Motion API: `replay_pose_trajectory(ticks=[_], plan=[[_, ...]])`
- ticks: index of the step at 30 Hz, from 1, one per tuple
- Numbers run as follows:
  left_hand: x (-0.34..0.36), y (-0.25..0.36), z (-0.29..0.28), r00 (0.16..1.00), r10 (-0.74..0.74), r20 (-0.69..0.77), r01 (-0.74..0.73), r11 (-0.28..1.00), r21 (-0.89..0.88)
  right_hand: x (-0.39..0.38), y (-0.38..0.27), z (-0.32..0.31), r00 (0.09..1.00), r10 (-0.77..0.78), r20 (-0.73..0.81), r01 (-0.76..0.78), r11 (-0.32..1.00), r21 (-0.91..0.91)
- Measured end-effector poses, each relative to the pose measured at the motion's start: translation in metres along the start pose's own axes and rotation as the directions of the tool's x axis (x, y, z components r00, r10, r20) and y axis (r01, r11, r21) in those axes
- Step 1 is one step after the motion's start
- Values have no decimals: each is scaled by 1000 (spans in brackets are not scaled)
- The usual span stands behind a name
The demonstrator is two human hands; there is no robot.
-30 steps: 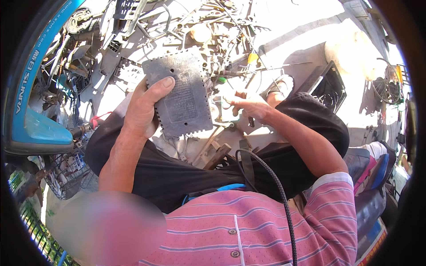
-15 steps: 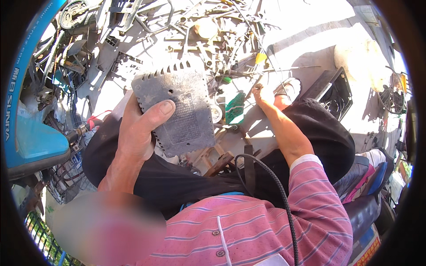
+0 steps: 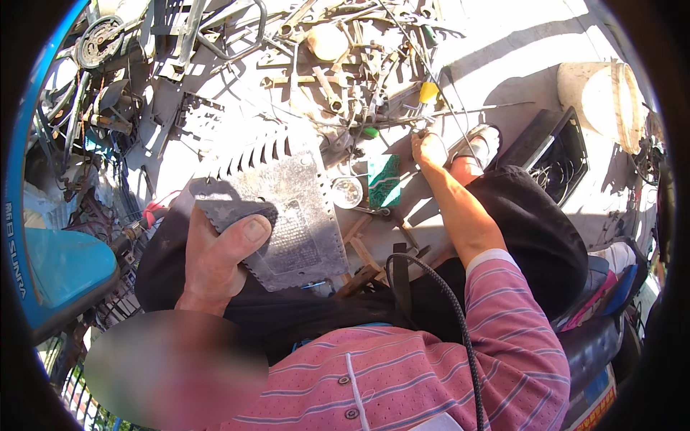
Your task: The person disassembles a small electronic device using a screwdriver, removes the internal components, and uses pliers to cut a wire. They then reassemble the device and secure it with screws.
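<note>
My left hand (image 3: 224,258) grips a dusty grey casing (image 3: 287,223) by its left edge, thumb lying across its face and fingers hidden underneath. The casing is a flat, boxy piece with slots along its far edge, notches down its sides and a small hole near the top. My right hand (image 3: 430,149) reaches down to the ground by my foot, its fingers drawn together; what they hold is too small and glare-lit to make out. Just beyond it sits a yellow piece (image 3: 428,92). Between the casing and my right hand lie a green circuit board (image 3: 384,179) and a round pale disc (image 3: 347,192).
Wrenches and metal scraps (image 3: 334,90) litter the ground ahead. Beyond my right knee are a black crate (image 3: 553,154) with cables inside and a whitish bucket (image 3: 600,100). A blue panel (image 3: 68,266) stands at left. A black braided cable (image 3: 449,302) crosses my lap.
The casing in my left hand has come lower and tilted, catching more sunlight. My right hand stays low near my foot, and the view has shifted slightly.
</note>
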State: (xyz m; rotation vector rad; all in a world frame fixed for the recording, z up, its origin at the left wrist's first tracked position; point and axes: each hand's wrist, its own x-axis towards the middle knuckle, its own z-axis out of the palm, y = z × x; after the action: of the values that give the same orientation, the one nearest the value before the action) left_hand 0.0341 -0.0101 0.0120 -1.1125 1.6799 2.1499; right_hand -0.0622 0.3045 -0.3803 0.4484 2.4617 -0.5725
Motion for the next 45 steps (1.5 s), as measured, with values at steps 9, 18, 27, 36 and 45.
replay_pose_trajectory(ticks=[9,18,27,36,45], plan=[[4,-2,7,1000,9,18,-9,1000,21,2,0,-4,997,-22,79,23,1000,-13],[2,1,-1,997,-23,77,17,997,69,8,8,13,993,-74,-94,73,997,-9],[6,-3,4,1000,-9,17,9,1000,3,-2,-19,-2,1000,3,-13,-4,999,-33],[7,-3,1,999,-8,38,6,998,62,-3,-13,6,993,-117,-15,115,987,-111],[2,-4,-2,995,7,97,-3,999,-37,-14,-11,-2,998,-69,6,69,997,27]])
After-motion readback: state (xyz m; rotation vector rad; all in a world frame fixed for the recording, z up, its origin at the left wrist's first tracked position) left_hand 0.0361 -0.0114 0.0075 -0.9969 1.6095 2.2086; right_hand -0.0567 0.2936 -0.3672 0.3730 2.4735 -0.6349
